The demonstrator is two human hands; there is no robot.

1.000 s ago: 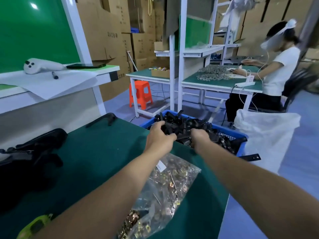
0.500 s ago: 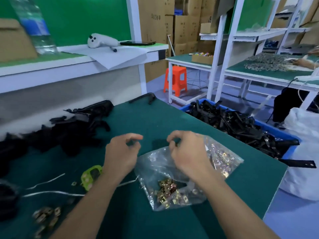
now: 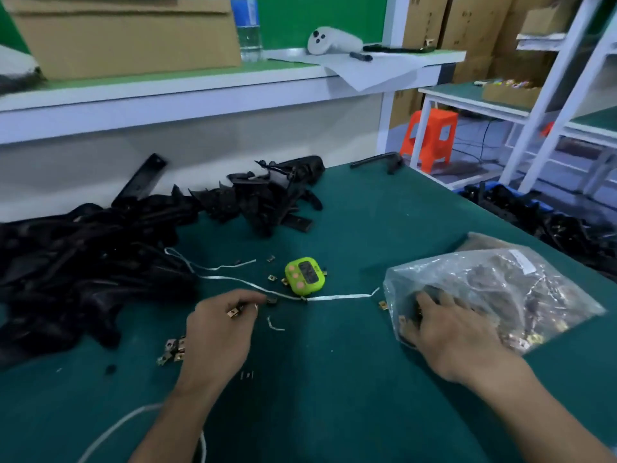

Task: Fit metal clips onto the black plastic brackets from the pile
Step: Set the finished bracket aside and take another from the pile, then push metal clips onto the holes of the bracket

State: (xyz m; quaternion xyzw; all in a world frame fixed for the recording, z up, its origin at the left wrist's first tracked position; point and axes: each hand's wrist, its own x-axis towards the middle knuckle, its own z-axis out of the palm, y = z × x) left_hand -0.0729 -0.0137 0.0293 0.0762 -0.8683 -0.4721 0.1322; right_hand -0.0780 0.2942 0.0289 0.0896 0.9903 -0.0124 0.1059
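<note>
The person's left hand (image 3: 217, 332) hangs low over the green table (image 3: 334, 406), fingers curled in narrow, pinching one metal clip (image 3: 233, 312) at their tips. The right hand (image 3: 447, 335) lies at the mouth of the clear plastic bag of clips (image 3: 500, 292) on the right side of the table. Its fingers reach forward, spread, into the crumpled plastic, which blurs their tips, so I cannot tell whether they hold anything.

The pile of black plastic brackets (image 3: 83, 262) sprawls over the left of the table and runs back along the wall to a smaller heap (image 3: 267, 198), well apart from both hands. A few loose clips (image 3: 173, 350) lie just beside the left hand, and another small one (image 3: 383, 305) lies near the bag's edge.

Between the hands, further back, sits a lime-green timer (image 3: 304, 275). A thin white strip (image 3: 337, 297) trails across the mat in front of it, and single clips are scattered around it. A white cord (image 3: 110, 432) loops by the left forearm.

On the shelf behind stand a cardboard box (image 3: 127, 38), a water bottle (image 3: 246, 28) and a white controller (image 3: 334, 40). Beyond the right edge of the table a blue bin (image 3: 467, 190) holds more black parts, and an orange stool (image 3: 430, 138) stands on the floor.
</note>
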